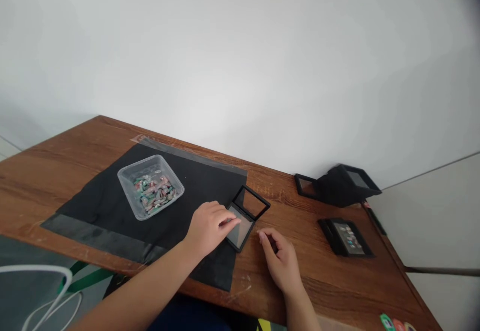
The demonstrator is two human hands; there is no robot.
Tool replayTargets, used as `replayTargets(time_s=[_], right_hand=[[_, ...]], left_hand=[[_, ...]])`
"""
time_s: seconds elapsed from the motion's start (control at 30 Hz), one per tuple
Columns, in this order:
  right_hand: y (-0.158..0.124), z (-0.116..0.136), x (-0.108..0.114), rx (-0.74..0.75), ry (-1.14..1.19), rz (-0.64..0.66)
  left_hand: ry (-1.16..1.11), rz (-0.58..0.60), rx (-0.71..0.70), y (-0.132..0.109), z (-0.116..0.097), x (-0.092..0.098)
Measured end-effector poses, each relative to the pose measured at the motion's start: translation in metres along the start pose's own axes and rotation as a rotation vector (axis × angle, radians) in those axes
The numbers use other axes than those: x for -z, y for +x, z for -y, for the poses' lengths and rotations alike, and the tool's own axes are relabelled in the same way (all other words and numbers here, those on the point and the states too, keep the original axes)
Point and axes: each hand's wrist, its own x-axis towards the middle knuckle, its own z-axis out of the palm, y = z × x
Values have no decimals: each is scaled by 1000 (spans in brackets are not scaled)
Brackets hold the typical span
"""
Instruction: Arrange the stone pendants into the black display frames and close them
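An open black hinged case (243, 237) with clear panels lies at the right edge of a black mat, its lid (254, 201) raised. My left hand (212, 225) is over the case's left side, thumb and fingers brought together; anything between them is too small to make out. Just right of the case, my right hand (280, 260) rests by the wood with fingers curled and thumb against the index finger. What it pinches, if anything, cannot be seen. A clear plastic tub (129, 191) holds many small glossy pink and green pieces (156, 192).
The black mat (112, 186) covers part of the wooden table (45, 171). On the right stand stacked black cases (333, 191) and another case (347, 238) with small pieces inside. A white wall is behind; a white cable (56, 269) hangs at lower left.
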Motion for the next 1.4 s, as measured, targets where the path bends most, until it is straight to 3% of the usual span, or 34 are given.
replayTargets(time_s=[0.3, 0.5, 0.67, 0.97, 1.17, 1.4], right_hand=[[-1, 0, 0, -1, 14, 1], [-2, -1, 0, 2, 21, 20], [-2, -1, 0, -15, 41, 24], [-3, 0, 1, -11, 29, 32], [-3, 1, 2, -15, 11, 29], [-4, -2, 2, -6, 15, 31]], left_hand=[[-92, -270, -14, 2, 15, 15], [-105, -82, -175, -5, 10, 3], [20, 29, -219, -8, 11, -5], [206, 153, -176, -8, 7, -5], [173, 206, -170, -8, 4, -4], [157, 200, -4, -6, 12, 4]])
